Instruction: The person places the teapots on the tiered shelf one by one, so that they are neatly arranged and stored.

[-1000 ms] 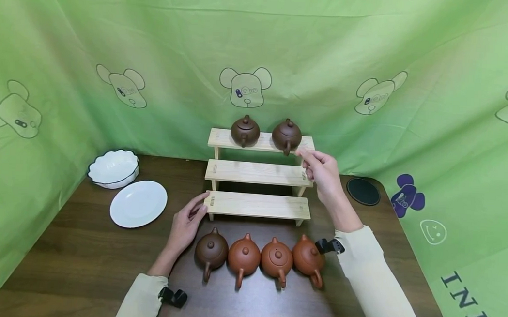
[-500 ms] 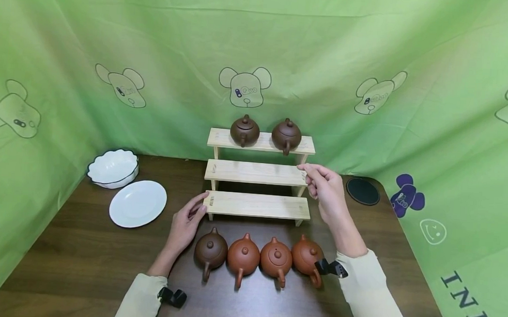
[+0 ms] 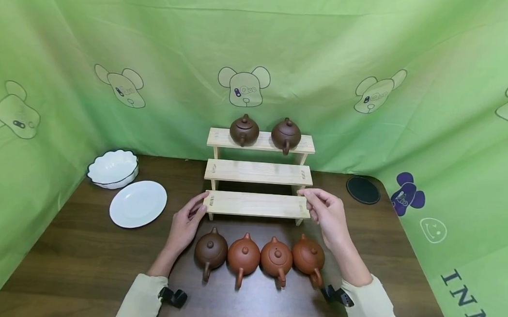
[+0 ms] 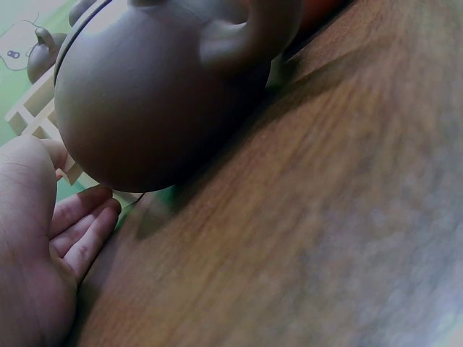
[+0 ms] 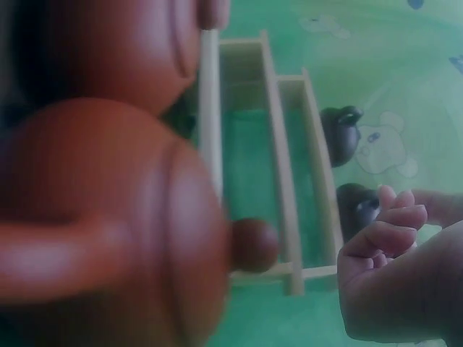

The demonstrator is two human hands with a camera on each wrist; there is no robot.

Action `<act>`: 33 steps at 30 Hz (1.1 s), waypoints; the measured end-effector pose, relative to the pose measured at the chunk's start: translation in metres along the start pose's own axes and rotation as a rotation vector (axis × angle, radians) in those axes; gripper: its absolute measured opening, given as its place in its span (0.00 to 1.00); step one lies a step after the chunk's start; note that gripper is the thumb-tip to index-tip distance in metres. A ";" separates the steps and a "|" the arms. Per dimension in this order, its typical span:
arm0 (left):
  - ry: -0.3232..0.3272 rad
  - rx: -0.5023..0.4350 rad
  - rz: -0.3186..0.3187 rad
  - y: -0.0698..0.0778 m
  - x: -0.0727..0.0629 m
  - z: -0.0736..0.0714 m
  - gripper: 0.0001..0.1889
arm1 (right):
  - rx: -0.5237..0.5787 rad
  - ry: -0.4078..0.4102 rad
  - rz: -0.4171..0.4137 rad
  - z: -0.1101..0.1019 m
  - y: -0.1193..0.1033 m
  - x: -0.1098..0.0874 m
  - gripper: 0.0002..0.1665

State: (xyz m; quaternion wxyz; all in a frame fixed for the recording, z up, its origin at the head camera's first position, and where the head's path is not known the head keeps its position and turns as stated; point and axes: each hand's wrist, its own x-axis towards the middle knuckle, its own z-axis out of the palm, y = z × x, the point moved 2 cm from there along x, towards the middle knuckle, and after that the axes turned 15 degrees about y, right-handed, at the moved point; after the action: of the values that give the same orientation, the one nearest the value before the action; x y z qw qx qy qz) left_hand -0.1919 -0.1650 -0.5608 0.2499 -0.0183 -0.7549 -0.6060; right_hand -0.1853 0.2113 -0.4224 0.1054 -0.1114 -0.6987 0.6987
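A three-tier wooden stand (image 3: 257, 205) carries two dark brown teapots, the left one (image 3: 244, 131) and the right one (image 3: 286, 135), on its top step. My left hand (image 3: 185, 227) rests its thumb and index finger against the left end of the bottom step, the other fingers fairly straight. Near that step's right end is my right hand (image 3: 329, 216), its fingers loosely curled around nothing; whether a fingertip touches the wood cannot be told. In a row before the stand sit a dark brown teapot (image 3: 211, 250) and three reddish ones, including the rightmost (image 3: 308, 255).
On the left of the wooden table (image 3: 77, 259) are a white scalloped bowl (image 3: 113, 167) and a white plate (image 3: 138, 205). A dark round mat (image 3: 363, 190) lies at the back right. A green printed curtain (image 3: 174, 37) hangs close behind the stand.
My right hand has come down from beside the right teapot on the top step, past the middle step, to the bottom step's right end. The left hand and teapots have stayed put.
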 end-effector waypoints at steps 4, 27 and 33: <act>0.001 0.007 0.005 0.001 0.000 0.001 0.21 | -0.040 0.016 0.013 -0.009 0.008 -0.008 0.15; -0.036 0.019 -0.064 -0.029 0.003 0.001 0.21 | -0.320 -0.030 0.026 -0.068 0.039 -0.044 0.15; -0.003 -0.012 0.026 -0.011 0.001 0.000 0.21 | -0.414 -0.066 -0.053 -0.084 0.049 -0.056 0.08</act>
State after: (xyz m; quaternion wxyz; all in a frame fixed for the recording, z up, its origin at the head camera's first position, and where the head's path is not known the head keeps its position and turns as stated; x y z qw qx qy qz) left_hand -0.1962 -0.1676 -0.5706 0.2565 -0.0306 -0.7515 -0.6071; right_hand -0.1060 0.2743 -0.4711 0.0756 -0.0895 -0.8330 0.5407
